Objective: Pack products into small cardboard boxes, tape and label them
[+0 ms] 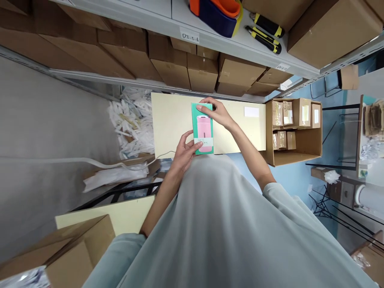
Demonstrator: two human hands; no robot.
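A slim teal product box (pixel 204 132) with a pink device printed on its front is held over the pale yellow table (pixel 171 120). My left hand (pixel 184 152) grips its lower left corner, thumb across the pale band near the bottom. At the top edge, my right hand (pixel 216 113) pinches the box between thumb and fingers. The fingers behind the box are partly hidden. To the right of it, a white paper slip (pixel 251 112) lies flat on the table.
An open carton (pixel 295 160) with several small brown boxes stands at the table's right end. Above runs a shelf (pixel 168 40) of cartons, with box cutters (pixel 265 34) and tape rolls (pixel 219 14). White scrap paper (pixel 136 120) is heaped left; a cable (pixel 90 161) crosses there.
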